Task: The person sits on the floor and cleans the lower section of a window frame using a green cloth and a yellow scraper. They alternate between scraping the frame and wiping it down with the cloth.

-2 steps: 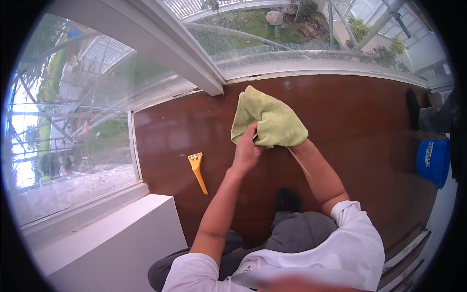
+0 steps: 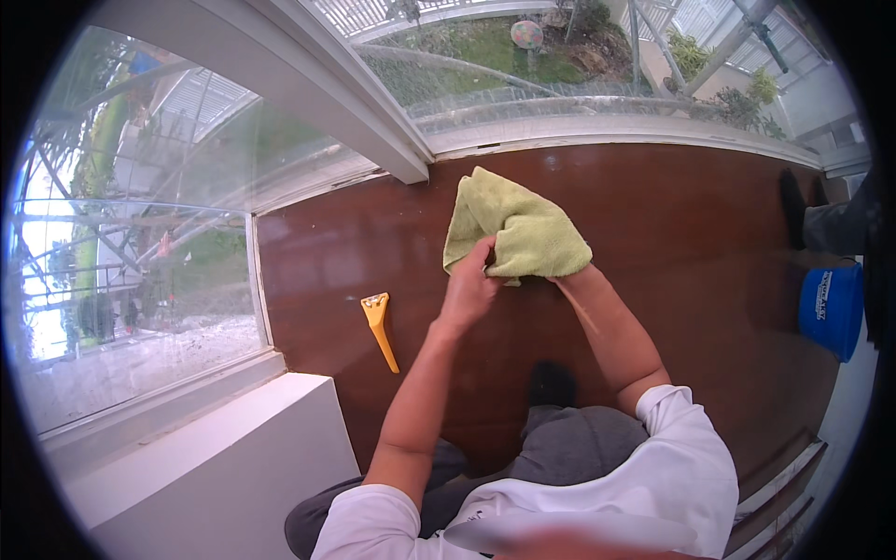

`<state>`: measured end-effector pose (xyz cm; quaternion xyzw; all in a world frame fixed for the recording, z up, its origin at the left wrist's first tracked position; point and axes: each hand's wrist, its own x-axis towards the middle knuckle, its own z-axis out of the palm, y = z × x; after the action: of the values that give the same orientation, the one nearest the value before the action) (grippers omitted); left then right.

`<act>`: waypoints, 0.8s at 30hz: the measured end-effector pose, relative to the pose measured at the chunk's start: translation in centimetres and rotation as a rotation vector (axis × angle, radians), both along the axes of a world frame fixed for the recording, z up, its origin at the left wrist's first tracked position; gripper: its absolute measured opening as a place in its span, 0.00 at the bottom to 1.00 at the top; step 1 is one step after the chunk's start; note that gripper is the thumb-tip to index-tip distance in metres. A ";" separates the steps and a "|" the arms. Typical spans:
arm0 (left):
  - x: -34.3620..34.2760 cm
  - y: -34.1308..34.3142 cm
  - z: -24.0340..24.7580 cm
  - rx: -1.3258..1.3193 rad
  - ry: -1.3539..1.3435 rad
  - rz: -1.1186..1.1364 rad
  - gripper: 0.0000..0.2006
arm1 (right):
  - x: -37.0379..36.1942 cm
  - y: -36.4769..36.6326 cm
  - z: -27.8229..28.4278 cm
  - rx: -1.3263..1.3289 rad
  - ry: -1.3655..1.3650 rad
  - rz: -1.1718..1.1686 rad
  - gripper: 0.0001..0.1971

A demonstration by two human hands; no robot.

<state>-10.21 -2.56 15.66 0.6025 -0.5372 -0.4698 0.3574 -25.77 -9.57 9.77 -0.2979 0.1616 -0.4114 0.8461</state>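
Note:
A light green cloth (image 2: 523, 224) is held up in front of me, above the dark red-brown floor. My left hand (image 2: 474, 278) pinches the cloth's near left edge, thumb on top. The cloth drapes over my right hand (image 2: 567, 274), so only its wrist side shows and its fingers are covered. To the left of my left forearm lies a yellow scraper (image 2: 377, 329) on the floor, its wide head pointing away from me.
Glass panes (image 2: 159, 224) with pale frames stand to the left and ahead, a white ledge (image 2: 215, 448) at lower left. A blue bucket (image 2: 831, 308) is at the far right, beside another person's leg (image 2: 835, 227). Dark slatted rails (image 2: 775, 495) are at lower right.
The cloth and both hands have shifted very slightly. My left hand keeps its hold on the cloth's edge.

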 end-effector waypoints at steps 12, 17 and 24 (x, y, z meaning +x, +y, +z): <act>6.1 -4.9 4.6 0.091 0.199 0.208 0.17 | -3.2 3.0 1.8 0.268 0.437 0.291 0.12; 6.6 -6.3 6.2 0.136 0.144 0.127 0.25 | -4.8 5.4 3.8 -0.574 0.801 -0.328 0.19; 6.3 -7.1 8.7 -0.063 0.281 -0.012 0.25 | -5.3 6.3 5.2 -0.618 1.215 -0.287 0.16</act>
<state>-3.90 -9.71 24.36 0.5162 -0.4999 -0.5345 0.4449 -31.09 -3.32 14.95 -0.6782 0.5197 -0.3068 0.4194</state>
